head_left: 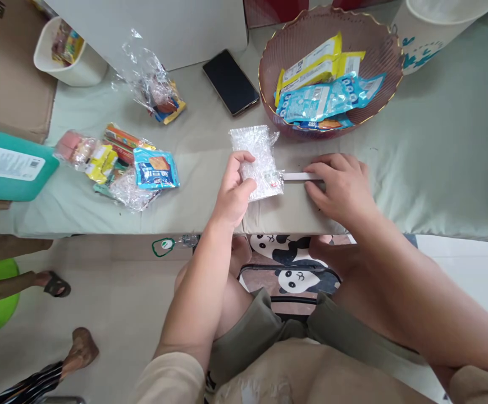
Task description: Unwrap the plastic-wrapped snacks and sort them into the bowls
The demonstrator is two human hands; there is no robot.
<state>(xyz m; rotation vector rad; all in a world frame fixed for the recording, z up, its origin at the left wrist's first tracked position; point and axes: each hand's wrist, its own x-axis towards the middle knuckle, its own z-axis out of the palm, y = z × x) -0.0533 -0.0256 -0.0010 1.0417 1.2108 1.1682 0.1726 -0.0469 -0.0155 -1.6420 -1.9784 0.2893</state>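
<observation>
My left hand [233, 193] is closed on a flat packet of clear, crinkled bubble wrap [264, 160], thumb and fingers pressing its left side. The packet rests low over the cloth-covered table. From its lower right edge a thin white strip [297, 176] runs toward my right hand [342, 182]. My right fingers are bent around the strip's far end, which they cover. What the strip belongs to is hidden. Just behind the packet lies a black phone [232, 83].
A gold-rimmed ribbed bowl [378, 45] holds yellow and blue snack packs. Several snack packs [156, 168] and clear wrappers [142, 73] lie to the left, beside a white bin [87, 67] and a green box [12, 163]. A patterned paper bucket [429, 33] stands back right. Another person's feet [84, 347] show below.
</observation>
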